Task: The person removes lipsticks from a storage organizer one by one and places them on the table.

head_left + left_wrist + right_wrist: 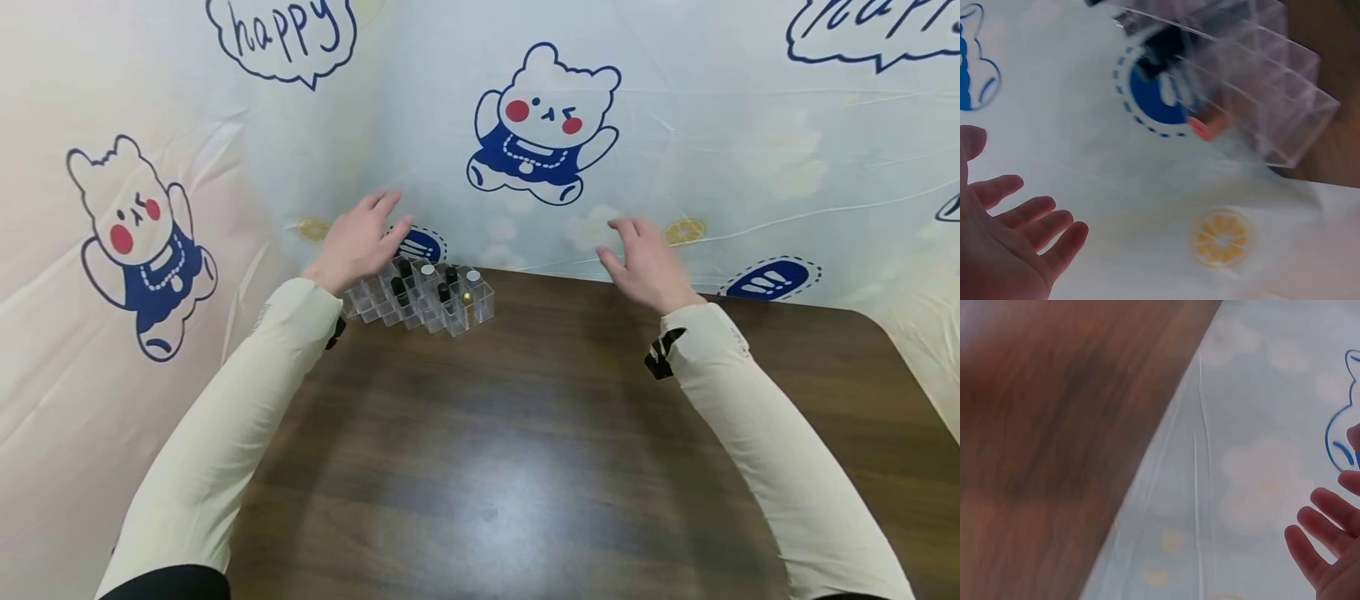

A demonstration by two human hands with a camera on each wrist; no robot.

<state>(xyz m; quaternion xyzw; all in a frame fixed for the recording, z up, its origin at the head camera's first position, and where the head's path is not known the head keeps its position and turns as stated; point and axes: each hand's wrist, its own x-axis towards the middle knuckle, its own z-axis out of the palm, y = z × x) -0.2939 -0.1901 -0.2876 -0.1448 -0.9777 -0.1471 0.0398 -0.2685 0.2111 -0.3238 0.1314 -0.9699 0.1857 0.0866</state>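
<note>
A clear plastic compartment organizer (483,308) stands at the back of the table, left of the middle. Several small containers with black caps (444,292) poke up from its cells, along with some pale-capped ones (473,277) and one with a gold top (467,297). In the left wrist view, a reddish item (1210,122) shows through the organizer's wall. My left hand (356,242) hovers by the organizer's left end, fingers spread, holding nothing. Farther right, my right hand (648,265) is raised near the table's back edge, its fingers loosely extended and nothing in them.
The brown wooden table (510,450) has a rounded back right corner. Behind it and along the left hangs a pale printed sheet (420,117) with cartoon bears, meeting the table's back edge.
</note>
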